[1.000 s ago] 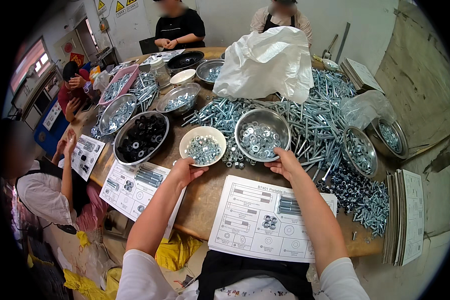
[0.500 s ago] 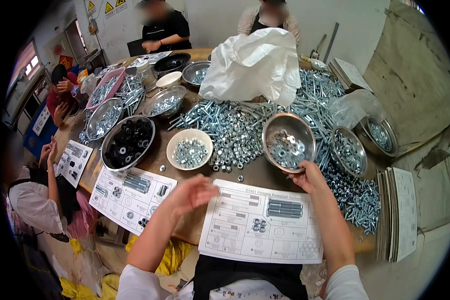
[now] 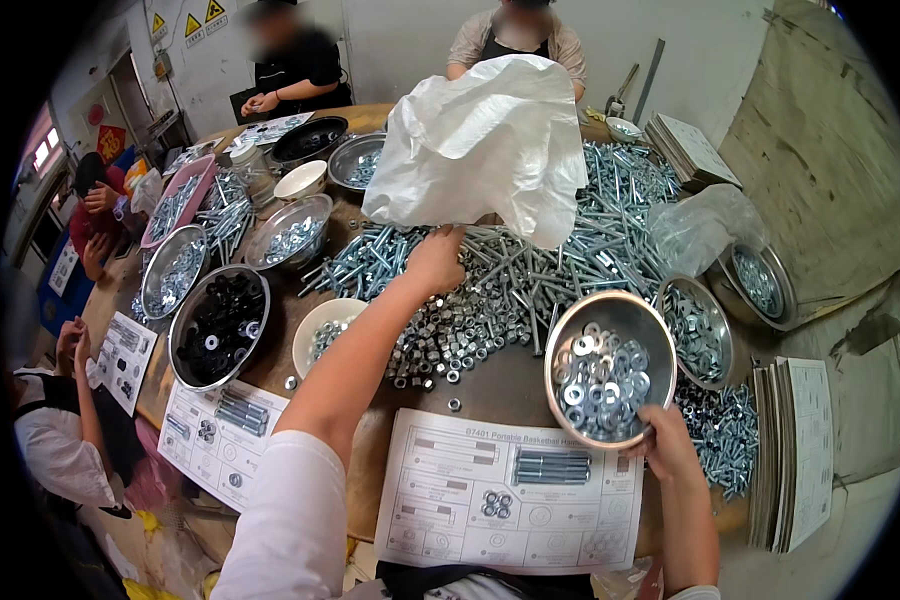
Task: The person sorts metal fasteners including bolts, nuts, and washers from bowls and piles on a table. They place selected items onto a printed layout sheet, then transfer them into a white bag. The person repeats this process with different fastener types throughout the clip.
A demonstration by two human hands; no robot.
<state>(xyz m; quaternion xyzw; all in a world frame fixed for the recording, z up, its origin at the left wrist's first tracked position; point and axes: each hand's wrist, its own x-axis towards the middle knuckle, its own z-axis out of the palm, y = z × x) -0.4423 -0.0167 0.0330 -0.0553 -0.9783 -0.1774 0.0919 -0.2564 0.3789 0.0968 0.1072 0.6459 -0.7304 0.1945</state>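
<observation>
My right hand (image 3: pixel 665 442) grips the rim of a metal bowl (image 3: pixel 610 440), which is tilted and holds loose washers (image 3: pixel 602 378). The bowl hangs over the upper right corner of a printed sheet (image 3: pixel 450 540), on which lie several bolts (image 3: pixel 552 466) and several nuts (image 3: pixel 496 503). My left hand (image 3: pixel 436 262) reaches far over the table, to the lower edge of a white plastic sheet (image 3: pixel 480 150), where long bolts (image 3: pixel 510 260) meet a heap of nuts (image 3: pixel 460 335). Its fingers look curled; their tips are hidden.
A cream bowl (image 3: pixel 315 330) stands partly behind my left forearm. Left of it is a bowl of black parts (image 3: pixel 220 340). A bowl of washers (image 3: pixel 695 330) and stacked cardboard sheets (image 3: pixel 795 450) flank the right side. Other people (image 3: pixel 295 75) sit around the table.
My left hand has gone from above the printed sheet forward to the plastic sheet's edge. My right hand has drawn the bowl nearer and tipped it towards me. The view has shifted slightly.
</observation>
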